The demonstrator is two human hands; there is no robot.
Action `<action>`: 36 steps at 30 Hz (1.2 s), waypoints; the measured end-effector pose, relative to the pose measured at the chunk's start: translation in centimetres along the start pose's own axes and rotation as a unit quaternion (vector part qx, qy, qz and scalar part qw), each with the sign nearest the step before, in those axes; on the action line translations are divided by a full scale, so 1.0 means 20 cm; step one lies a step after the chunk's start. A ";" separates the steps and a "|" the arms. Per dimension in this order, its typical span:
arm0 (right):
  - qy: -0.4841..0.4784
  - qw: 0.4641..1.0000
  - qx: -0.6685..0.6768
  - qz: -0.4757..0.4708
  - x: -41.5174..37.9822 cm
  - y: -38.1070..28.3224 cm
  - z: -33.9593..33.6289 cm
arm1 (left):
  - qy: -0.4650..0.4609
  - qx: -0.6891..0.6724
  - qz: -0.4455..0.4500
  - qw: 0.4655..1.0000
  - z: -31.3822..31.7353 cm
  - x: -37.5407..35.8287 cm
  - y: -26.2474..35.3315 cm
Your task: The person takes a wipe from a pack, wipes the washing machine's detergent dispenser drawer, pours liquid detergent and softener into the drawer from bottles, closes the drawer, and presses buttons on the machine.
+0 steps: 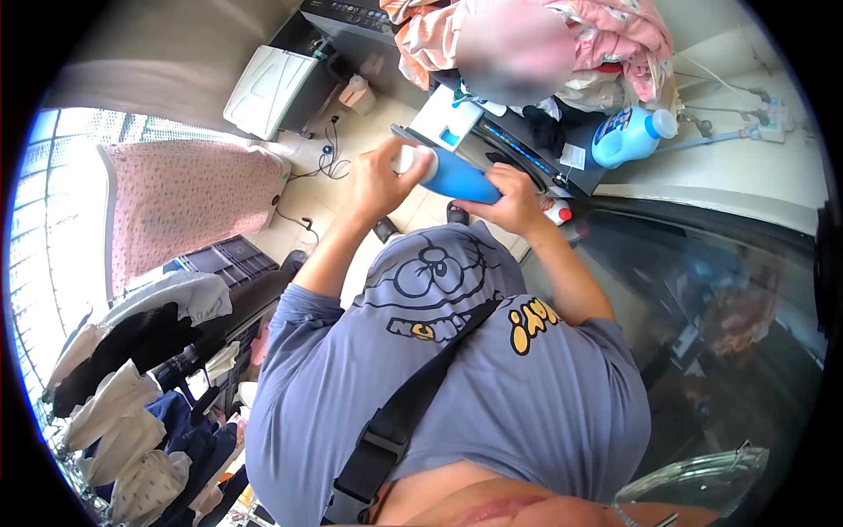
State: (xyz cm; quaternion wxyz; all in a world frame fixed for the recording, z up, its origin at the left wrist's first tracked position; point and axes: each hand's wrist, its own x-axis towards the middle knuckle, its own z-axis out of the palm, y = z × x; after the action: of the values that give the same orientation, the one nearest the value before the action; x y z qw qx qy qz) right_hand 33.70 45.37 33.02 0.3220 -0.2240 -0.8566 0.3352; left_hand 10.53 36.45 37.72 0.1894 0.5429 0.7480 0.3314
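A blue bottle (461, 176) with a white cap lies nearly on its side between my hands, in front of my chest. My left hand (383, 180) closes around the white cap end, thumb laid across it. At the other end, my right hand (511, 200) wraps the bottle's base. Just beyond the bottle is a washing machine's white pulled-out drawer (446, 116), with blue showing in one compartment. The machine's dark control panel (518, 149) runs to the right of it. Dark clothes (546, 130) lie on top of the machine.
A larger blue jug (625, 139) stands on the machine's right. Pink bedding (623, 44) is heaped behind. Cables (330, 154) trail over the floor near a small bin (356, 95). Clothes (132, 386) hang at left; a dark glass panel (702, 299) is at right.
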 end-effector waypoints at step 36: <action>0.092 0.989 -0.107 -0.038 0.03 -0.01 0.31 | -0.114 -0.026 -0.078 0.990 -0.22 0.08 -0.22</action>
State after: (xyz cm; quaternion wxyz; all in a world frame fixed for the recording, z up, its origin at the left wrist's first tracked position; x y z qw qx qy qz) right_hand 28.84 42.96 29.88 0.3862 -0.2540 -0.8622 0.2075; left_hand 4.18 35.77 37.96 0.3130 0.5120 0.7526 0.2710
